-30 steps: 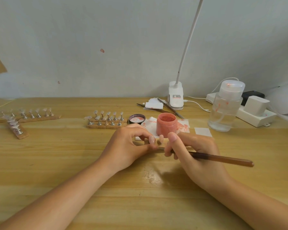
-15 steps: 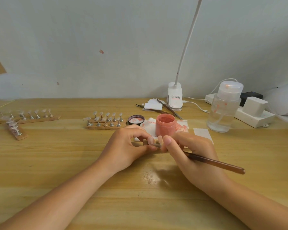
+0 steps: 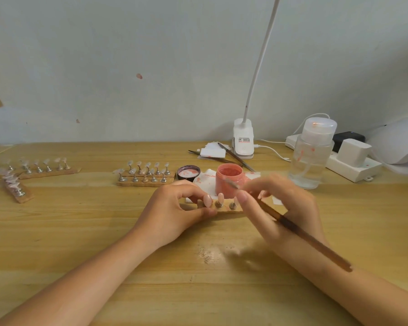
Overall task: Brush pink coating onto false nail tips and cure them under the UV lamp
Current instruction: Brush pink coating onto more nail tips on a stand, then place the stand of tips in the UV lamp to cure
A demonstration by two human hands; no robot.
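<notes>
Your left hand (image 3: 174,208) grips one nail strip (image 3: 224,207); your right hand (image 3: 285,205) pinches one brush (image 3: 292,225). Beyond them, one open jar (image 3: 229,182) holds pink coating.

Lighting is even, soft and fairly bright, apparently from above and ahead of me; no harsh glare. The wooden table (image 3: 80,231) carries a mild pale sheen in front of my wrists. A blurred soft shadow lies on the table beneath my right hand (image 3: 285,208). That hand and the brush (image 3: 292,228) it grips are smeared by motion blur; my left hand (image 3: 174,210) reads sharp. Wide-angle distortion bows the table's far edge and stretches my forearms at the lower corners. Far-left items look soft.
</notes>
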